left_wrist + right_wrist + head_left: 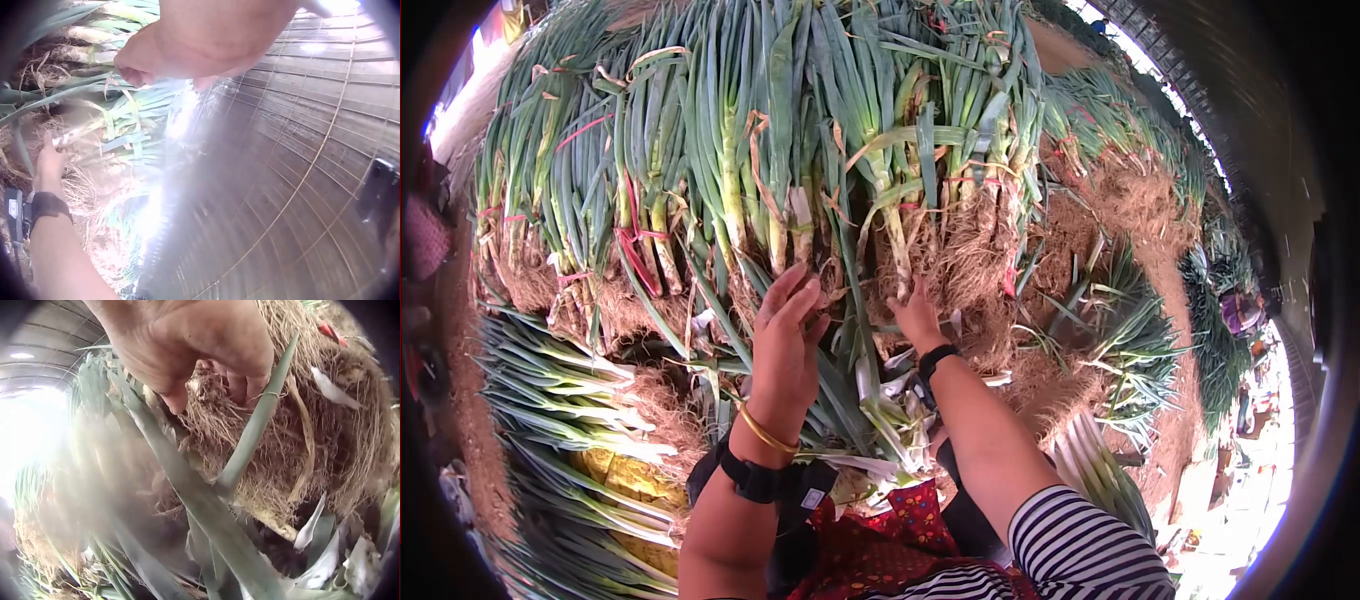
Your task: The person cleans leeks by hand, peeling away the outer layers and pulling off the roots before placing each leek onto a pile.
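Bundles of long green onions point(730, 150) lie with their leaves pointing away and their brown roots point(980, 260) towards me. My right hand point(915, 315) grips the root end of one green onion point(896, 245); in the right wrist view, thumb and fingers curl about its fine roots point(209, 403). To the left, my left hand point(785, 335) is held up near the root ends with its fingers loosely extended and nothing in them. Loose green leaves point(200, 506) cross below my right hand in the right wrist view.
More green onions point(550, 380) are piled at the left beside a yellow sack point(635, 490). Another pile point(1135, 350) lies at the right. Trimmed leaves and pale peelings point(900, 430) lie close to my lap. A ribbed curved roof point(300, 169) spans overhead.
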`<act>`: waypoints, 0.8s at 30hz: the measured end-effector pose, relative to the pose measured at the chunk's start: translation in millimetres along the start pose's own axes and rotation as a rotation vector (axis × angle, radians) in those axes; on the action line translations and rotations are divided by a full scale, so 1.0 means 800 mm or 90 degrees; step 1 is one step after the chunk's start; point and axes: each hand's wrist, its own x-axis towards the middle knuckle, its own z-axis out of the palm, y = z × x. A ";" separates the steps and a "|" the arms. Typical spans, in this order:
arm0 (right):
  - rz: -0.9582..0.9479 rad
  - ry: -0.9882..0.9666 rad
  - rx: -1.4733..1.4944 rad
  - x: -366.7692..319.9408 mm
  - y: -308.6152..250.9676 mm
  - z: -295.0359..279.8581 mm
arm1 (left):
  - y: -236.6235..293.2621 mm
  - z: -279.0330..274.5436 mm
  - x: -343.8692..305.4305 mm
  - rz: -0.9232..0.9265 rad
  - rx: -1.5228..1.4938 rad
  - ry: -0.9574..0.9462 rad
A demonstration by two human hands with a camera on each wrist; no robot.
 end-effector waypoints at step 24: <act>-0.219 -0.285 0.333 -0.332 -0.024 -0.184 | -0.006 0.005 0.001 0.041 -0.005 -0.209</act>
